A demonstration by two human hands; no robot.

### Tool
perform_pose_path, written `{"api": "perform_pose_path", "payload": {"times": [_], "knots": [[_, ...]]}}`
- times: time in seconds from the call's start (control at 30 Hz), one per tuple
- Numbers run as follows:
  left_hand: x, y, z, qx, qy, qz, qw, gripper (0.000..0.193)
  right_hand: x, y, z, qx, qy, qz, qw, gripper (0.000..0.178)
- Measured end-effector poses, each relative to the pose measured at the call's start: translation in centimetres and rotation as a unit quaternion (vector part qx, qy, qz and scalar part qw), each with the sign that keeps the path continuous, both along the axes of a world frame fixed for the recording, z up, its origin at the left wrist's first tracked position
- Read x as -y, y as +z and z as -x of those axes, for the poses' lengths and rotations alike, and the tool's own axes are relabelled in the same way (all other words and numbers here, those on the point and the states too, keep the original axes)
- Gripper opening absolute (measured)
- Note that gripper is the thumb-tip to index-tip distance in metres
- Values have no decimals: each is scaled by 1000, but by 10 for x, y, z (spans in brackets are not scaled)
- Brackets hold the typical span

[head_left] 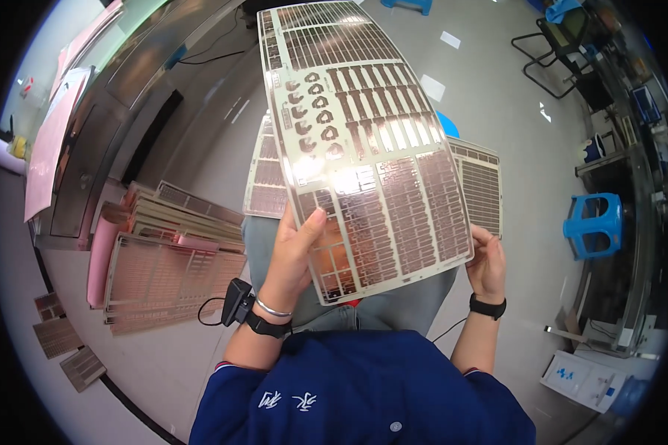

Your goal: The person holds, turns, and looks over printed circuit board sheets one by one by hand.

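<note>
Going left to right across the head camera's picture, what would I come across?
Pink sheet at the far left → stacked patterned panels → large patterned panel held up in the middle → right hand at its edge → blue plastic stool.

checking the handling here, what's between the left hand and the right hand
In the head view, the large patterned sheet lies there, its lower part spanning between left hand and right hand.

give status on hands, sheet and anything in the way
Left grip holding patterned sheet near lower left, thumb on top; right grip at its lower right edge. Sheet raised, catching glare. Other panels partly hidden behind it, none seen in front.
</note>
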State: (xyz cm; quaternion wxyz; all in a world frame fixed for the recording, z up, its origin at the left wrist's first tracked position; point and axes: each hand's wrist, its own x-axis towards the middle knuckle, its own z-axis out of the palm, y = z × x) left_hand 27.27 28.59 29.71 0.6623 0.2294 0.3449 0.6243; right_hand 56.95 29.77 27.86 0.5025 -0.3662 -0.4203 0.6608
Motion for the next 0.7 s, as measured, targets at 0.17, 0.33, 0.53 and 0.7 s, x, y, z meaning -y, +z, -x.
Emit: {"api": "perform_pose_path", "payload": {"times": [0.17,0.33,0.53,0.7], "knots": [[4,-5,14,-41,-60,13,997,47,-15,0,-3,-9,-17,24,1000,64],[-9,-3,26,-128,-196,-62,970,53,-39,28,29,-188,-125,73,971,52],[-22,-1,23,1,-167,-70,983,59,-50,9,-2,-144,-159,35,976,30],[-2,-28,13,221,-32,-5,975,57,-45,-3,0,-258,-185,21,948,33]]}}
